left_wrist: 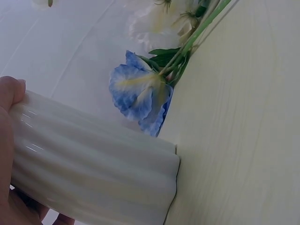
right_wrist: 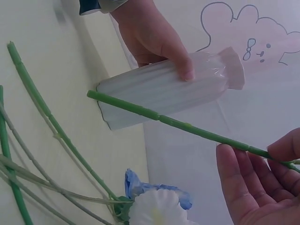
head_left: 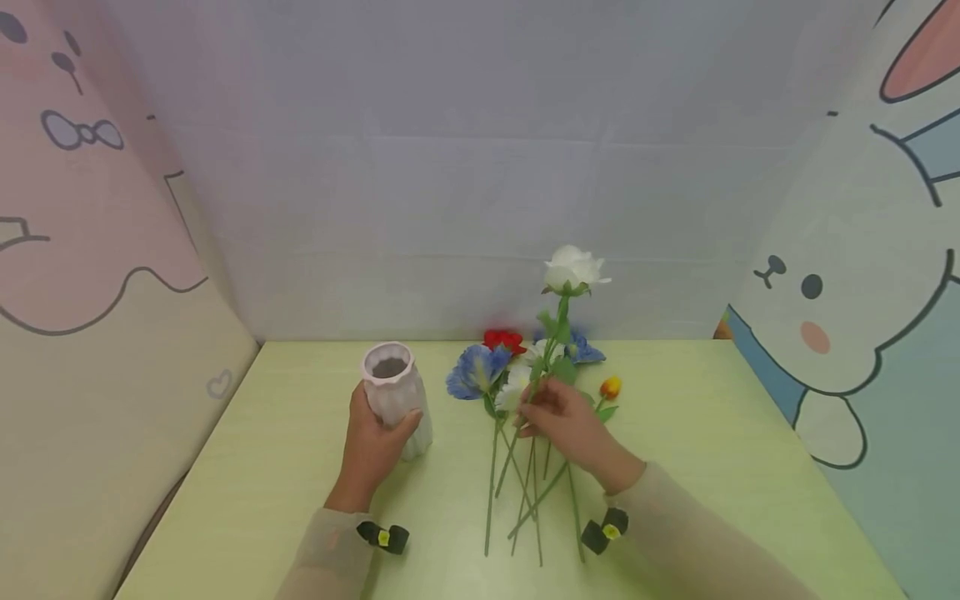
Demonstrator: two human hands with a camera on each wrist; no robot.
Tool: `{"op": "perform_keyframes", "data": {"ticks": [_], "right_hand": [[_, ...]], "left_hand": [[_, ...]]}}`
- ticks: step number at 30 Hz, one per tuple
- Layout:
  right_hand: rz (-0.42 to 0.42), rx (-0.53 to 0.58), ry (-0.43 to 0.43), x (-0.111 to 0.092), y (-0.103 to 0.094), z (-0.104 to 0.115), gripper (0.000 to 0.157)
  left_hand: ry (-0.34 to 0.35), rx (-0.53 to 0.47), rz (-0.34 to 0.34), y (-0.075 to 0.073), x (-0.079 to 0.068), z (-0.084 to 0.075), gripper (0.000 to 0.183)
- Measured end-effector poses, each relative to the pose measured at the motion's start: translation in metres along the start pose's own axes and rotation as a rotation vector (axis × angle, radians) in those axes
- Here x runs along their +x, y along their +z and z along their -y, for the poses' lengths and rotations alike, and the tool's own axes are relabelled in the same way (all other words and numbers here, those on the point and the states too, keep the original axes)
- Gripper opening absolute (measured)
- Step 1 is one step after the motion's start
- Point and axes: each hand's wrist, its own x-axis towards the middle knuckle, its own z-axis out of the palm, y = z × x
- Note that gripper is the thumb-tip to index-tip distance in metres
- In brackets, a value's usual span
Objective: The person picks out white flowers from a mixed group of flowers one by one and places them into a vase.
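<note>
My left hand (head_left: 372,446) grips a white fluted vase (head_left: 401,402), thumb along its near side. The vase stands upright on the table, and its rim is wavy. In my right hand (head_left: 570,425), thumb and fingers pinch the green stem (right_wrist: 187,127) of a white rose (head_left: 573,270). The bloom points up, above the other flowers. In the right wrist view, the stem's cut end overlaps the vase's lower side. Beneath the right hand lie several artificial flowers: a blue flower (head_left: 477,372), a red flower (head_left: 504,340), white ones and an orange tulip (head_left: 611,387).
Long green stems (head_left: 492,500) fan out toward the near side of the pale yellow table (head_left: 240,500). Another blue flower (head_left: 583,349) lies at the back. A plain pale backdrop (head_left: 480,183) stands behind the table, with cartoon-printed panels on both sides.
</note>
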Motion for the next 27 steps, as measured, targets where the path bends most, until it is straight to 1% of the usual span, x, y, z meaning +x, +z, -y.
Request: {"op": "perform_keyframes", "data": {"ticks": [4,7,9,14,17,21,24,27], "right_hand": [[-0.006,-0.003,-0.028,0.008,0.002,0.010,0.015],[-0.017,0.000,-0.045,0.013,0.004,0.017,0.015],[-0.026,-0.002,-0.050,0.018,0.006,0.023,0.016],[-0.049,0.017,-0.072,0.028,0.011,0.036,0.020],[-0.068,0.038,-0.080,0.034,0.013,0.043,0.018],[-0.106,0.055,-0.086,0.041,0.015,0.052,0.018],[-0.136,0.074,-0.106,0.045,0.016,0.057,0.019],[-0.171,0.124,-0.130,0.050,0.016,0.059,0.016]], "left_hand": [[-0.018,0.000,-0.009,0.000,0.006,0.017,0.084],[-0.010,0.015,-0.011,0.001,0.011,0.037,0.088],[0.004,0.025,-0.013,0.000,0.012,0.043,0.089],[0.023,0.026,-0.017,-0.002,0.011,0.047,0.089],[0.022,0.033,-0.017,-0.001,0.010,0.047,0.088],[0.015,0.040,-0.017,-0.001,0.010,0.048,0.088],[0.018,0.043,-0.023,0.001,0.011,0.050,0.088],[0.030,0.050,-0.034,0.002,0.011,0.052,0.089]]}}
